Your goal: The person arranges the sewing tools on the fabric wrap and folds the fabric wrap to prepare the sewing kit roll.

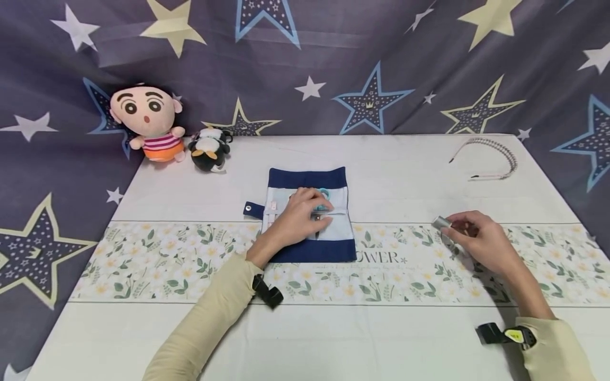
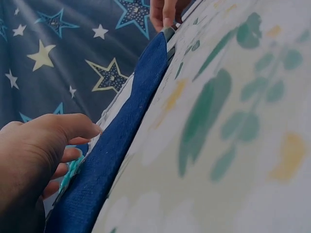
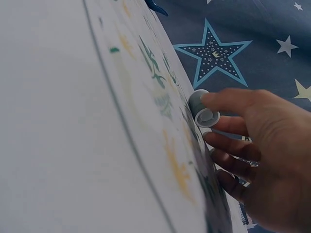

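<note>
A small sewing pouch (image 1: 310, 251), navy at both ends and light blue inside, lies unfolded mid-table. Over its middle rests my left hand (image 1: 300, 217), thumb and forefinger apart, next to the turquoise handle (image 1: 324, 197) of what looks like scissors. A small dark item (image 1: 317, 218) shows under the thumb; the palm hides part of the pouch. Well to the right, my right hand (image 1: 481, 241) pinches a spool of grey thread (image 1: 441, 222) between thumb and forefinger. In the right wrist view the spool (image 3: 198, 104) shows its white end, close to the tabletop.
A cartoon doll (image 1: 150, 124) and a penguin plush (image 1: 209, 148) sit at the back left. At the back right lies a headband (image 1: 507, 156). A floral strip (image 1: 167, 264) runs across the white table, and a star-patterned cloth (image 1: 310, 63) hangs behind it.
</note>
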The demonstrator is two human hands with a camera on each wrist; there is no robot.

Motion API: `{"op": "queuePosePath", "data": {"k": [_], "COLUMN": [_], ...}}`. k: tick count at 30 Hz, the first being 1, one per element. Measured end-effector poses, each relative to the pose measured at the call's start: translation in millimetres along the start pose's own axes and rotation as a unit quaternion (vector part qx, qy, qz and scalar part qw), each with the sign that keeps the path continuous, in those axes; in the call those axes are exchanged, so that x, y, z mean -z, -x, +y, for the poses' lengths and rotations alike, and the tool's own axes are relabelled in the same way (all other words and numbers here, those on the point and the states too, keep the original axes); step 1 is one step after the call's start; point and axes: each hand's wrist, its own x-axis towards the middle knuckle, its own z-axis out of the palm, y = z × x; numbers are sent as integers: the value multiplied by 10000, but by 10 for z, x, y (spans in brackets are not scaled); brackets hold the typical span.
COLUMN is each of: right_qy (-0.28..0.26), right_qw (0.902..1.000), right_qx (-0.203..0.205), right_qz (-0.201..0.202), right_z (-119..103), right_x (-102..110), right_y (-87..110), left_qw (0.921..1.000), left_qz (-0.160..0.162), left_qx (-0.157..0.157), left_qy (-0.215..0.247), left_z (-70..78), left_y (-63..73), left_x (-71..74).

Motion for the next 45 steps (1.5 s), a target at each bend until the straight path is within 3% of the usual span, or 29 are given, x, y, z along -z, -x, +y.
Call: {"op": "queuePosePath", "data": {"k": [15,27,45], "right_qy": [27,-205,-739], "right_qw": [9999,9995,9954], "right_qx": [-109,214,609], "right_qz": [27,-146,-68], "right_z": [-16,-170,-479], "right_x": [-26,-86,-263], "right_y": [4,-82,-343], "left_qw": [9992,9984,9986], "left_qz": [25,-45,53], "left_qx": [264,349,289], "left_qy": [-290,-438,-429], "left_z": [11,11,18], "left_y": [-45,-67,-66], "left_x": [-26,-29,-22]}}
